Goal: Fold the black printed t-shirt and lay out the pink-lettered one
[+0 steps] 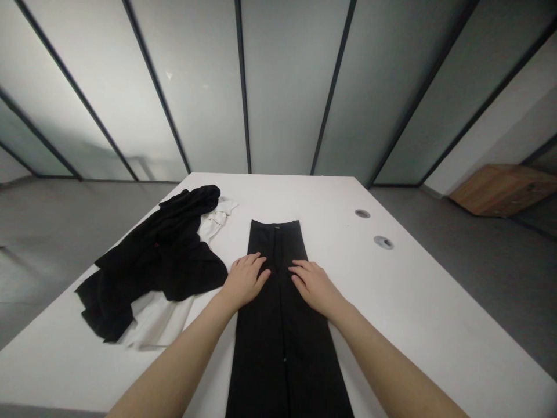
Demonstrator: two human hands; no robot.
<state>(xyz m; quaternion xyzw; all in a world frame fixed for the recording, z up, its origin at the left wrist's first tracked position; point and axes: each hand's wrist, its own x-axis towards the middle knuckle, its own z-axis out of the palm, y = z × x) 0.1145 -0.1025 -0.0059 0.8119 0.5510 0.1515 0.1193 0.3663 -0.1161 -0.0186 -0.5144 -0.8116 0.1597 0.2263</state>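
Note:
A pair of black trousers (282, 360) lies flat and lengthwise on the white table (400, 302), with the waistband at the far end. My left hand (244, 281) rests palm down on the trousers' left edge, fingers spread. My right hand (314, 287) presses flat on the right side of the same trousers. Neither hand grips the cloth. To the left of my left hand, a crumpled black garment (152, 261) lies over a white garment (152, 320), hiding most of it.
Two round grommets (362, 213) (383, 242) are set in the table's far right surface. Grey floor surrounds the table, and frosted glass panels with dark frames stand beyond it. A low wooden cabinet (502, 190) stands at the right.

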